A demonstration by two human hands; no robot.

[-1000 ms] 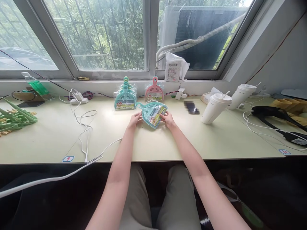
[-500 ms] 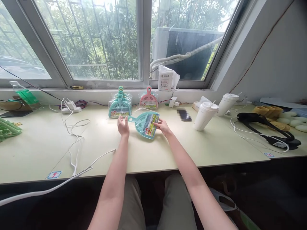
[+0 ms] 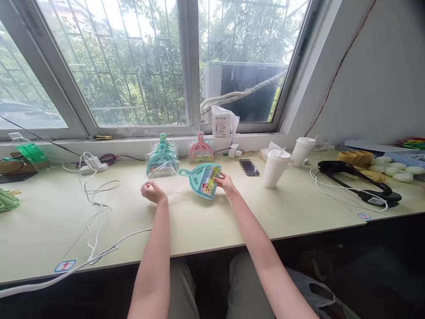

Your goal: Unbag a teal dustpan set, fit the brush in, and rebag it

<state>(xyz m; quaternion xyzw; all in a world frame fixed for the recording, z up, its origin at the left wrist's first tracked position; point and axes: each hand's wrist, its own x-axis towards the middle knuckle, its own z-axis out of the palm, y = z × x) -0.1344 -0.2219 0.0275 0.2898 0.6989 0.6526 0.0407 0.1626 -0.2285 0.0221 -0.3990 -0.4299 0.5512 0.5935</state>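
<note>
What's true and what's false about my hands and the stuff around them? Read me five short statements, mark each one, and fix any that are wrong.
1. The right hand holds a teal dustpan set by its wide, labelled end. True.
2. The left hand grips that set's handle. False: it is apart from the handle, off to the left.
3. A pink dustpan set stands to the right of a row of teal sets. True.
4. Only one white cup is in view. False: there are two, a nearer cup and a farther cup.
5. The bottle of green liquid is at the far right. False: it is at the far left.
</note>
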